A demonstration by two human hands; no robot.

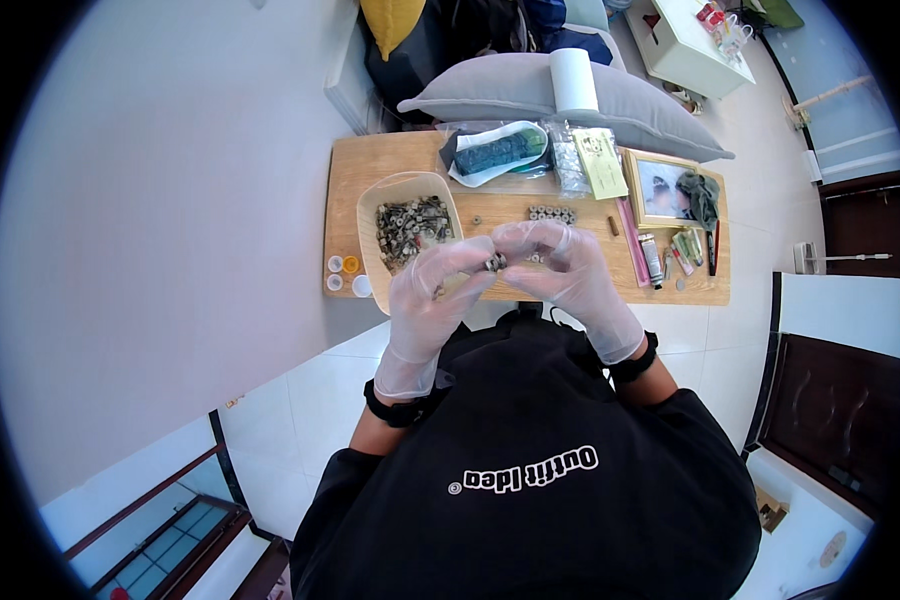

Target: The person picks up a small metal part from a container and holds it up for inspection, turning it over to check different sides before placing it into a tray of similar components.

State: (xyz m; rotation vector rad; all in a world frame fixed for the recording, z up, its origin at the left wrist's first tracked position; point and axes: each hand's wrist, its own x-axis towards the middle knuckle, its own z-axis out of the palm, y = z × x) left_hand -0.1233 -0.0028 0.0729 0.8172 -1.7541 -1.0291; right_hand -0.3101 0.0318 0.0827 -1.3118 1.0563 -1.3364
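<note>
My left hand (431, 295) and my right hand (573, 275) wear thin see-through gloves and meet above the near edge of a wooden table (345, 205). Between their fingertips they pinch a small grey metal piece (495, 262), round in outline; its exact kind is too small to make out. Left of it, partly behind my left hand, stands a cream plastic basket (367, 215) with many small metal pieces (410, 225) heaped inside. Beyond my right hand sits a tight block of similar round pieces (552, 213), in rows. One loose piece (477, 219) lies between basket and block.
Small white and orange caps (350, 264) lie at the table's left edge. On the right are a framed picture (660, 190), a dark cloth (703, 198), a pink strip (632, 243) and tubes (651, 262). Plastic-bagged items (500, 152) and a grey cushion (490, 85) line the far side.
</note>
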